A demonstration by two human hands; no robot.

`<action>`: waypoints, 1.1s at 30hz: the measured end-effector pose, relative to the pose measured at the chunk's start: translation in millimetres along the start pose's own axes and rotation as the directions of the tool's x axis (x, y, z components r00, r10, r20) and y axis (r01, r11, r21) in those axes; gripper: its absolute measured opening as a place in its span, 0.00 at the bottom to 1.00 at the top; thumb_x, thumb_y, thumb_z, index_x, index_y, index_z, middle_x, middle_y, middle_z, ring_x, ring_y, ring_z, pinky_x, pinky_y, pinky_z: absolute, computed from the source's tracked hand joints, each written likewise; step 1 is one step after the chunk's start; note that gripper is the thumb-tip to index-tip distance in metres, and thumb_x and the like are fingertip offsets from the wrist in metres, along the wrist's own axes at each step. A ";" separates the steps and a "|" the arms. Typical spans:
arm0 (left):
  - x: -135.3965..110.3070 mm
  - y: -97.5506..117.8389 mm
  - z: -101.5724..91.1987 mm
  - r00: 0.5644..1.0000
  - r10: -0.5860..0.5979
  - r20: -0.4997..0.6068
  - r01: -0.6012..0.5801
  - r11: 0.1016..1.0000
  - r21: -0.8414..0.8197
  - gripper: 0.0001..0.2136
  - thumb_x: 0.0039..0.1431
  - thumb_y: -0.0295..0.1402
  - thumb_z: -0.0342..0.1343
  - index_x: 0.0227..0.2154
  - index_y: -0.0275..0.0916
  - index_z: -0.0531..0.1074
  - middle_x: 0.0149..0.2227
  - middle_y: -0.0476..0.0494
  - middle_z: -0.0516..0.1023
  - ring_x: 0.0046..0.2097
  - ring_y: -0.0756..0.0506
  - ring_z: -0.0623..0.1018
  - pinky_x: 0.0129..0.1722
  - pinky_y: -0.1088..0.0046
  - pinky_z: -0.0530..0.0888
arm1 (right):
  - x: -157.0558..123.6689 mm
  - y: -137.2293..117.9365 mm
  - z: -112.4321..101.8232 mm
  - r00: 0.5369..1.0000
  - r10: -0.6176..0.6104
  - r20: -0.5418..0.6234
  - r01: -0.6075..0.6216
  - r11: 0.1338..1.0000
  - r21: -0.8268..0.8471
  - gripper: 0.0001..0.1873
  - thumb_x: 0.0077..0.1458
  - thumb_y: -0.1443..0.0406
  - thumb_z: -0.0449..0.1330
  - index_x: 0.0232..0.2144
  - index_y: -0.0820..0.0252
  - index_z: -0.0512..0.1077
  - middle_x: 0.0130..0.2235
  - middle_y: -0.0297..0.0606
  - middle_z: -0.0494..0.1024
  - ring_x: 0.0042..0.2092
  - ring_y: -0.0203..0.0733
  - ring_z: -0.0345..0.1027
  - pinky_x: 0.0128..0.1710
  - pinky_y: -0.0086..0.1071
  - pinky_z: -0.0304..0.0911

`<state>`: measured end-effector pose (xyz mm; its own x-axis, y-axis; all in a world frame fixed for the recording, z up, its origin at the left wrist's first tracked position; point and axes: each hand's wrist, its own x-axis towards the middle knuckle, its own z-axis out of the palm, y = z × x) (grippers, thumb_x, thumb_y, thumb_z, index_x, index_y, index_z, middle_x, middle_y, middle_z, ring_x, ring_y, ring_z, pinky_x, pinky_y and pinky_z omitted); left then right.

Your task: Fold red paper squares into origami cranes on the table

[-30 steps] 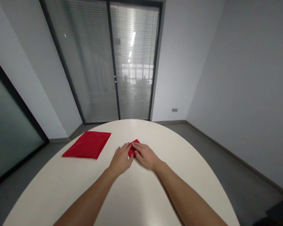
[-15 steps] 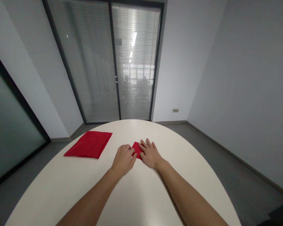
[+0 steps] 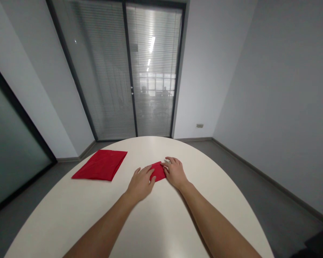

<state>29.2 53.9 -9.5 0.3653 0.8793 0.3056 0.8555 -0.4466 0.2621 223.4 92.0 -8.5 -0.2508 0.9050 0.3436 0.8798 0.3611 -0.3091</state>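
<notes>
A small folded red piece [image 3: 157, 171] of paper or cloth lies on the white oval table [image 3: 161, 222] in front of me. My left hand [image 3: 140, 184] lies flat on its left edge, fingers stretched out and pressing down. My right hand [image 3: 174, 172] rests on its right side with the fingers slightly bent and spread over the fold. Most of the small piece is hidden under both hands.
A larger folded red sheet [image 3: 100, 165] lies at the table's far left. Beyond the table are glass doors with blinds [image 3: 129, 71], grey floor [image 3: 258, 190] and plain walls.
My right hand has slid to the right across the small red piece, uncovering more of it. My left hand went from curled to flat on its left edge.
</notes>
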 end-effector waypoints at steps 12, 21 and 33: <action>0.8 -7.7 7.1 0.997 -0.071 0.015 0.071 0.997 0.010 0.21 0.67 0.38 0.47 0.60 0.37 0.67 0.66 0.33 0.64 0.66 0.35 0.65 0.65 0.48 0.59 | -4.0 -13.2 1.9 0.943 -0.293 0.156 0.258 0.943 0.209 0.24 0.64 0.63 0.52 0.61 0.58 0.68 0.63 0.44 0.70 0.65 0.49 0.60 0.66 0.50 0.51; 0.4 -11.5 6.8 0.996 -0.047 0.082 0.047 0.999 -0.008 0.24 0.66 0.39 0.47 0.63 0.42 0.64 0.67 0.39 0.64 0.69 0.37 0.60 0.66 0.46 0.56 | -2.3 -11.9 5.1 0.956 -0.098 0.278 0.078 0.994 0.081 0.33 0.65 0.57 0.49 0.69 0.64 0.55 0.70 0.46 0.54 0.72 0.55 0.39 0.69 0.54 0.36; -0.4 -13.8 6.2 0.994 -0.028 0.103 0.027 1.000 0.012 0.24 0.66 0.35 0.45 0.64 0.40 0.63 0.68 0.39 0.61 0.70 0.38 0.59 0.67 0.47 0.55 | -1.6 -14.3 5.6 0.972 -0.052 0.227 0.040 0.998 0.055 0.31 0.62 0.65 0.48 0.67 0.67 0.58 0.69 0.45 0.58 0.72 0.54 0.40 0.69 0.52 0.38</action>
<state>19.5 60.8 -18.9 0.3770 0.9039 0.2021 0.8693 -0.4206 0.2596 209.0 86.7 -9.6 -0.3813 0.9124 0.1487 0.8454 0.4093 -0.3433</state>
